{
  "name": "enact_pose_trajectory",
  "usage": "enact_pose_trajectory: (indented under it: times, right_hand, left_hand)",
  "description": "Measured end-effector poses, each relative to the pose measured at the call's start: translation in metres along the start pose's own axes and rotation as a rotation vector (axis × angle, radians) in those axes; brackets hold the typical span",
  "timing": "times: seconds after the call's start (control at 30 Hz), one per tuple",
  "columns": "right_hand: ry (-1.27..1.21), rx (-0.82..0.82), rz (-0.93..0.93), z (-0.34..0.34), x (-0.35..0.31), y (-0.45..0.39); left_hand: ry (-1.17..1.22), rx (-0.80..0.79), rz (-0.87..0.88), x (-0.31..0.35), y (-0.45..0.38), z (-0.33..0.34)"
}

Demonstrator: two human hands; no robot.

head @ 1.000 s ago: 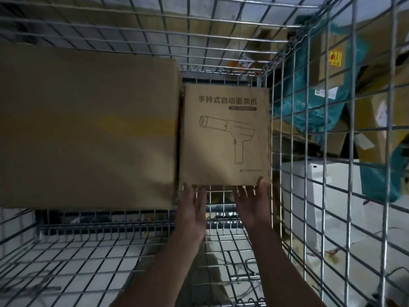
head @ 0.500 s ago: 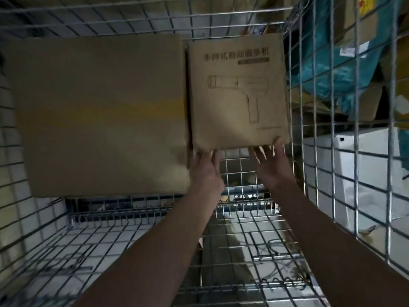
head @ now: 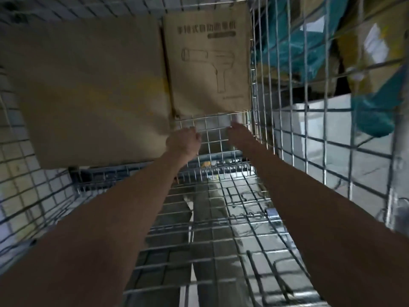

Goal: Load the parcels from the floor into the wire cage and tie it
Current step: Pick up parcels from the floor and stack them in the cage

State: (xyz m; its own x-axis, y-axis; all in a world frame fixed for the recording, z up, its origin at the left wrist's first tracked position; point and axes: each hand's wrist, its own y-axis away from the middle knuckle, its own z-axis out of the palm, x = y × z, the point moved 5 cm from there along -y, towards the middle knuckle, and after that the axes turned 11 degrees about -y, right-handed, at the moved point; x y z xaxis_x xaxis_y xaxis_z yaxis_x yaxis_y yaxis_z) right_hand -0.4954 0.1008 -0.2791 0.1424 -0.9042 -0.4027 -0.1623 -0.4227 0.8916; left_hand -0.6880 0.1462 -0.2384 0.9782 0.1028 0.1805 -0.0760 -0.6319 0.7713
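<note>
Wire cage (head: 223, 229): large cardboard box (head: 93, 91) at rear left; printed carton (head: 210, 63) touching its right side, against right wall. Piled parcels (head: 321, 47) outside, beyond that wall.

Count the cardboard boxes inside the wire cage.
2. A large plain box stands at the far left, and a smaller printed box stands beside it, against the right mesh wall. Others may be hidden behind them.
</note>
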Motion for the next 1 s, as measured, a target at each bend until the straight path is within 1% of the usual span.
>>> enact_pose_trajectory:
  times: [0.03,0.07,0.1,0.2,0.33,0.4,0.5,0.57,0.6,0.67,0.73,0.83,0.93,1.0]
  right_hand:
    - [0.204,-0.005,-0.032,0.003,-0.003,0.01]
    - [0.336,0.004,-0.041,0.005,-0.006,0.02]
    - [0.397,0.002,-0.061,0.007,-0.008,0.029]
    - [0.43,-0.018,-0.059,0.008,-0.016,0.058]
    - [0.498,0.055,-0.053,-0.001,-0.025,0.113]
    - [0.49,0.085,-0.07,-0.004,-0.037,0.151]
    - [0.489,0.049,-0.097,0.001,-0.049,0.221]
    - [0.447,0.072,-0.046,0.002,-0.046,0.28]
    - [0.44,0.097,-0.039,0.001,-0.044,0.31]
    - [0.412,0.142,-0.055,0.002,-0.044,0.374]
    - [0.326,0.194,-0.088,0.006,-0.045,0.432]
    - [0.266,0.356,-0.193,0.007,-0.033,0.507]
    - [0.171,0.511,-0.148,-0.002,0.006,0.565]
    - [0.143,0.55,-0.068,-0.01,0.038,0.594]
  left_hand:
    - [-0.2,-0.006,0.104,0.006,0.005,-0.007]
    - [-0.313,-0.05,0.181,0.013,0.018,-0.012]
    - [-0.378,-0.067,0.223,0.017,0.031,-0.017]
    - [-0.468,-0.092,0.303,0.039,0.065,-0.034]
    - [-0.573,-0.076,0.319,0.052,0.102,-0.064]
    - [-0.611,-0.082,0.348,0.057,0.129,-0.08]
    - [-0.647,-0.084,0.393,0.061,0.184,-0.108]
    - [-0.69,-0.039,0.459,0.062,0.225,-0.127]
    - [-0.743,-0.021,0.509,0.06,0.25,-0.135]
    - [-0.875,0.051,0.707,0.06,0.3,-0.145]
    - [-0.969,0.066,0.809,0.057,0.344,-0.148]
    - [-0.941,0.011,0.778,0.055,0.389,-0.148]
    - [-0.903,-0.002,0.771,0.065,0.425,-0.14]
    - [-0.885,-0.008,0.805,0.079,0.45,-0.132]
